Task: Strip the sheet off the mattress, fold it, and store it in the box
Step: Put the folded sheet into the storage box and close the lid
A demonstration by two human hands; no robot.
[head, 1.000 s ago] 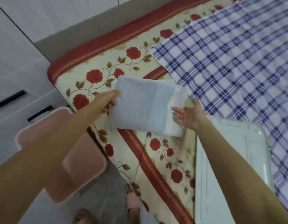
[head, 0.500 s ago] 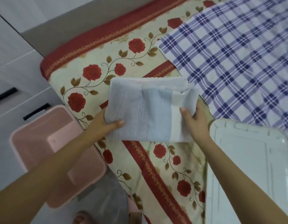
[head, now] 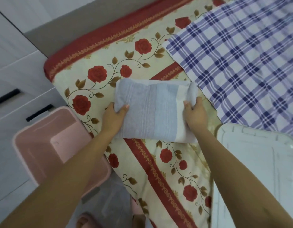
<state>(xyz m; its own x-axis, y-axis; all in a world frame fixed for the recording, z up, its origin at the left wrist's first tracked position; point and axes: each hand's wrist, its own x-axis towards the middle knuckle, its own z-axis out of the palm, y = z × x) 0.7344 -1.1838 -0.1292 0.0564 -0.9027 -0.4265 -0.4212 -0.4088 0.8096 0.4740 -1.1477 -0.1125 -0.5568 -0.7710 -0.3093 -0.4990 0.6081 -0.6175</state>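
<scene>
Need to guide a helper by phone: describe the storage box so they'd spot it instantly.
Find the rose-patterned bed. Off its corner, left of the folded sheet and beside the white drawers, stands the box. It is pink and open-topped, unlike the white plastic lid lying on the bed.

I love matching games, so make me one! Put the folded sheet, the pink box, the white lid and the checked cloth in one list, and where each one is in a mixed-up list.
Things
1. folded sheet
2. pink box
3. white lid
4. checked cloth

Places
A. spread flat on the mattress, upper right
B. open, left of the mattress
C. held at its ends by the left hand and right hand
D. lower right of the view

Pairs: 1-C, 2-B, 3-D, 4-A
</scene>
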